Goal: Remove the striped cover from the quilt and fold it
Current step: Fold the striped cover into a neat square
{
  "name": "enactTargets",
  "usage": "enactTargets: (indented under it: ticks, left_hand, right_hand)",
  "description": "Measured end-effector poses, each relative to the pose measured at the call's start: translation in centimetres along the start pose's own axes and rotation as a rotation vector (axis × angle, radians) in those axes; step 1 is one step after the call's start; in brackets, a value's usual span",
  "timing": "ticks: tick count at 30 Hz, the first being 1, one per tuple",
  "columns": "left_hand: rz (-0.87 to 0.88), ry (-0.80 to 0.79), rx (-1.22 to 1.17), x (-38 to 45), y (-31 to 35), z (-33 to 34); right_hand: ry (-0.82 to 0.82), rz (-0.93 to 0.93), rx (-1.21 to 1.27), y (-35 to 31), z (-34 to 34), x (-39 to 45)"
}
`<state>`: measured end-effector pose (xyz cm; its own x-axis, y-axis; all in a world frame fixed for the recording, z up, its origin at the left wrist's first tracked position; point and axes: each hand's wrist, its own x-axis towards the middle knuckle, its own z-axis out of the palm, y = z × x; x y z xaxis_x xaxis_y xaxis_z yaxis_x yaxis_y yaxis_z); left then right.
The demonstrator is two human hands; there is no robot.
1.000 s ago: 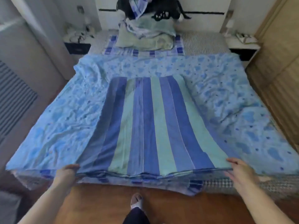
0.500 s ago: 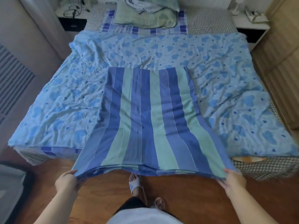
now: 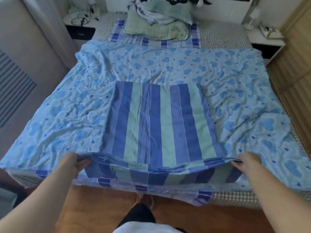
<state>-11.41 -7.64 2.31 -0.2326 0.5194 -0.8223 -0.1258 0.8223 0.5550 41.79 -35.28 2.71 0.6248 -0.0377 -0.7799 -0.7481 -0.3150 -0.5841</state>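
Cover (image 3: 158,125) on quilt (image 3: 70,106), bed middle, part folded. L hand (image 3: 74,163) & R hand (image 3: 246,163) each pinch near corner. Soft, light, sags betw grips; hold corners, layers tog.

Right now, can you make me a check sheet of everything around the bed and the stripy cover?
Surface: bed, spread with a crumpled blue heart-print quilt.
Job's things: striped cover lies folded on the quilt, its near edge lifted.
Clutter: rumpled bedding pile at the bed's head.
Hands: left hand and right hand each grip a near corner of the cover.
Cables: tangled wires on the left nightstand.
Surroundings: wooden floor, wooden wardrobe on the right.
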Motion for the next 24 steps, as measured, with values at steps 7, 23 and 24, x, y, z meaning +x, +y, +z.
enactTargets:
  ticks: [7,23,24]
  left_hand:
    - [0.178,-0.183,-0.127,9.1,16.8,15.0]
    - [1.124,-0.284,1.423,25.1,2.3,49.7]
    - [1.23,-0.22,1.459,26.4,2.1,51.6]
  right_hand:
    - [-0.098,-0.261,-0.079,-16.0,18.0,5.0]
    - [-0.005,-0.725,-1.082,-21.1,34.0,28.9]
    - [-0.001,-0.725,-1.016,-22.6,35.5,30.6]
